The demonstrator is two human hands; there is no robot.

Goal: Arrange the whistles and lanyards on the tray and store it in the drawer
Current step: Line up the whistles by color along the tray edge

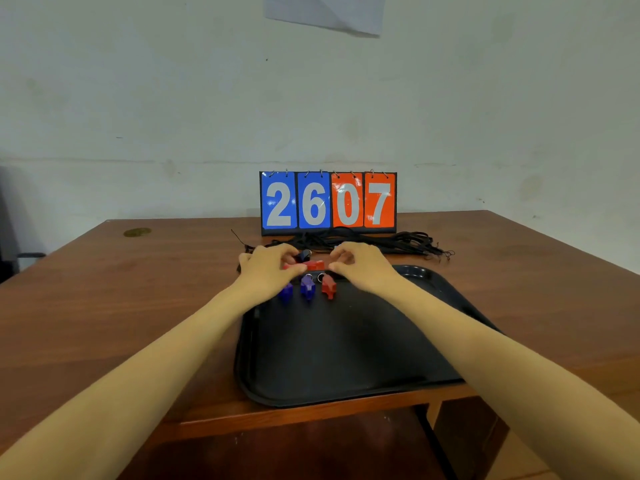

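Note:
A black tray (346, 358) lies on the wooden table, its near edge hanging over the table front. At its far end stand two blue whistles (285, 292) (307, 287) and a red whistle (328, 286). Just behind them my left hand (268, 268) pinches a red whistle (316, 265) with thumb and curled fingers. My right hand (360, 266) has curled fingers at that whistle's right end; whether it grips is unclear. A dark blue whistle (304, 254) shows between the hands. Black lanyards (381, 243) lie piled behind.
A flip scoreboard (328, 202) reading 2607 stands at the table's back against the wall. A small round brass disc (137, 232) sits at the far left of the table (138, 289). A dark chair edge (14, 244) shows at the left.

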